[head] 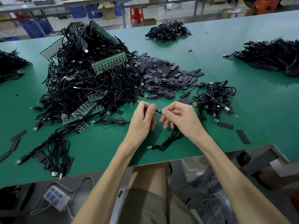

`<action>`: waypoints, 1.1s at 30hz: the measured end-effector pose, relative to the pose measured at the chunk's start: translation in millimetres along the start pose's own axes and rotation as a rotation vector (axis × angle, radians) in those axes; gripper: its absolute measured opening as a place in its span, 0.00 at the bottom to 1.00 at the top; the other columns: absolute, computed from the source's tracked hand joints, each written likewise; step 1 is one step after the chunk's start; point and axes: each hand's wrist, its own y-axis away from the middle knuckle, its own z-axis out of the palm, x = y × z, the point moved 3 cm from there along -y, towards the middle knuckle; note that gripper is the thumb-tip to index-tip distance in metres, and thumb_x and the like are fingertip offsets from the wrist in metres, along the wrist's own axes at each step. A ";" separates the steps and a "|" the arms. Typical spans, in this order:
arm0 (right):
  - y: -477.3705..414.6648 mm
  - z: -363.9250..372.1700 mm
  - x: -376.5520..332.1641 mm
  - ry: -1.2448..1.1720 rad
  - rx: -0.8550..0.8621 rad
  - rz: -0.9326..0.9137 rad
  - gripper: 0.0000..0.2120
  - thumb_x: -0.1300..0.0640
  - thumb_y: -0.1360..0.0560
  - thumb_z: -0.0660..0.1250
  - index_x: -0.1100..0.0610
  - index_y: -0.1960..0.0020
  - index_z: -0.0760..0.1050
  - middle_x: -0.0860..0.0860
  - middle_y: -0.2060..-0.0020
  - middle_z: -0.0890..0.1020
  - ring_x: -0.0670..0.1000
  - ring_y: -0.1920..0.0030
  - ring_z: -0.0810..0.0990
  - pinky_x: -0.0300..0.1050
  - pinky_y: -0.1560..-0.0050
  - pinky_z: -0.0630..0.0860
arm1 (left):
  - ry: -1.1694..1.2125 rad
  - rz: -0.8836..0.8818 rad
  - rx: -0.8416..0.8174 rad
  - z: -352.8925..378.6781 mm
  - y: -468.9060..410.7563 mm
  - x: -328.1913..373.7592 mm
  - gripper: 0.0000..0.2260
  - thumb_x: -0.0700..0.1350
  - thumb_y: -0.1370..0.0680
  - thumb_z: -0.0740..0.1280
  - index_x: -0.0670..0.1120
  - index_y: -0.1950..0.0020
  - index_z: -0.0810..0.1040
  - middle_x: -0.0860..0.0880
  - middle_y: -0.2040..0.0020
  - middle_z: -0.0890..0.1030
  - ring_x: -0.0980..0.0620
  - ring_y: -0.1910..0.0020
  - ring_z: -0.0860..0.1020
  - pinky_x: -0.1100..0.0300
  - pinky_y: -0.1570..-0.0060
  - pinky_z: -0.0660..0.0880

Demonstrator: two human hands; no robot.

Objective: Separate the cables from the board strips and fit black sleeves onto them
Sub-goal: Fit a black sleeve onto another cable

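Pinching one black cable [158, 111], left hand [142, 118] and right hand [182, 121] close together.

Above the green work table [100, 143], the left hand [142, 118] and right hand [182, 118] pinch a short stretch of thin black cable [158, 111] between thumbs and forefingers; its coiled rest drops beneath the right hand. Behind lie a large tangle of black cables and green board strips [84, 75] and a heap of flat black sleeves [163, 76].
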 end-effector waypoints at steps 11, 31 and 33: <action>1.4 2.5 -2.9 0.026 0.004 0.010 0.06 0.59 0.20 0.71 0.62 0.52 0.79 0.55 0.66 0.85 0.49 0.72 0.78 0.39 0.69 0.73 | -0.025 -0.064 0.075 0.4 0.4 1.7 0.16 0.53 0.14 0.58 0.43 0.56 0.68 0.54 0.71 0.72 0.52 0.76 0.70 0.62 0.73 0.67; -0.2 1.7 -2.3 -0.030 -0.014 -0.004 0.06 0.60 0.22 0.73 0.61 0.55 0.78 0.55 0.65 0.85 0.52 0.70 0.81 0.38 0.71 0.72 | 0.225 -0.028 -0.015 -2.7 5.6 8.5 0.10 0.50 0.15 0.64 0.43 0.43 0.79 0.49 0.62 0.78 0.51 0.67 0.74 0.62 0.69 0.68; -0.2 1.5 -4.7 -0.090 -0.062 0.000 0.05 0.58 0.23 0.73 0.57 0.56 0.79 0.55 0.65 0.85 0.52 0.70 0.81 0.37 0.71 0.71 | 0.367 -0.055 -0.126 -1.6 7.9 7.3 0.11 0.50 0.17 0.66 0.45 0.42 0.81 0.51 0.64 0.77 0.52 0.67 0.72 0.63 0.68 0.67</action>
